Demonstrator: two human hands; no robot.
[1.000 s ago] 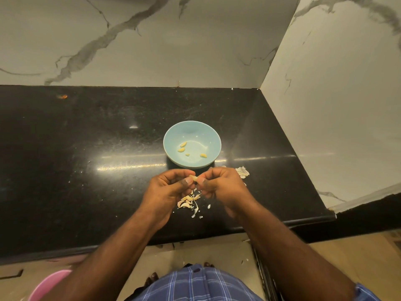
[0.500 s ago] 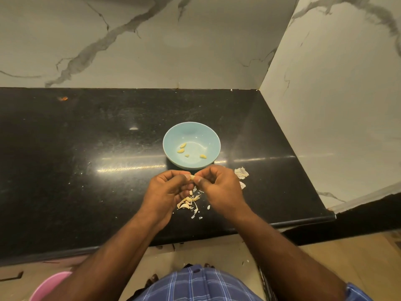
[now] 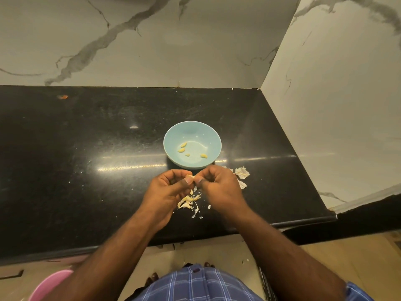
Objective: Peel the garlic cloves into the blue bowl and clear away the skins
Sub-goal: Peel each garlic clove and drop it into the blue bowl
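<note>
The blue bowl (image 3: 171,137) stands on the black counter (image 3: 86,170) with several peeled garlic cloves (image 3: 183,145) inside. Just in front of the bowl, my left hand (image 3: 167,192) and my right hand (image 3: 219,187) meet fingertip to fingertip and pinch a small garlic clove (image 3: 191,176) between them; only its pale tip shows. Under my hands lies a pile of garlic skins and loose cloves (image 3: 188,203). More papery skins (image 3: 242,172) lie to the right of my right hand.
Marble walls close off the back and the right side of the counter. The counter's front edge runs just below my wrists. A pink tub (image 3: 50,283) shows on the floor at the lower left. A small orange speck (image 3: 63,96) sits far left.
Both hands have stayed together on the clove with only small finger movements. The view has shifted slightly.
</note>
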